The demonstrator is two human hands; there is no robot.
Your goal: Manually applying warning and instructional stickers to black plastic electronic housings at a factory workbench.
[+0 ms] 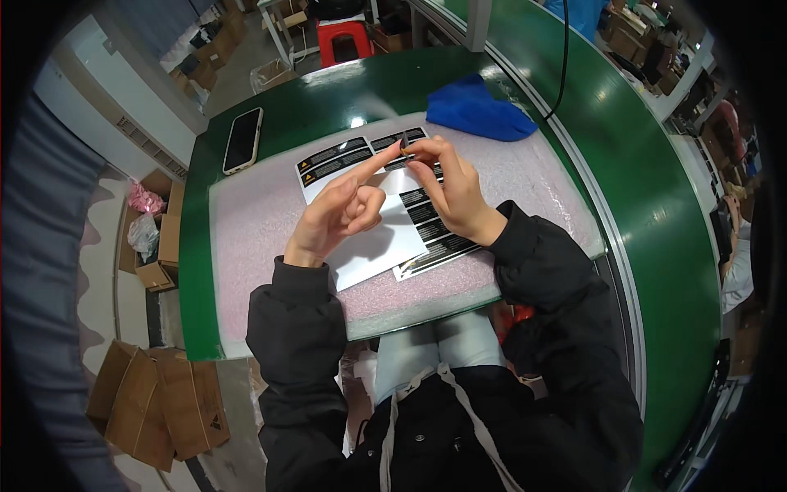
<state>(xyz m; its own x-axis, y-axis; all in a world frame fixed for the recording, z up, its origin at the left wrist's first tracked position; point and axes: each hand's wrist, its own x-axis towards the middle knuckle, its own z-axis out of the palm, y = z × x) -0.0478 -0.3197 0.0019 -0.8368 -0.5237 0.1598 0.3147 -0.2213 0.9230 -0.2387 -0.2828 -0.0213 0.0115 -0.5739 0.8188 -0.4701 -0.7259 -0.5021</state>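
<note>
My left hand (340,209) is over the white sheet, its index finger stretched out and the other fingers loosely curled. Its fingertip meets a small dark piece (404,141), perhaps a label, pinched between the thumb and index finger of my right hand (453,187). The fingers partly hide this piece. Beneath both hands lie sheets of black labels (425,215) with white print and small orange warning triangles. A blank white sheet (373,250) overlaps them, and a further label strip (334,157) shows at its far end.
A pinkish bubble-wrap mat (262,238) covers part of the green table (195,271). At the far left lies a phone (243,141); a blue cloth (479,111) is at the far right. A metal rail (590,184) borders the table's right side. Cardboard boxes (156,402) stand on the floor.
</note>
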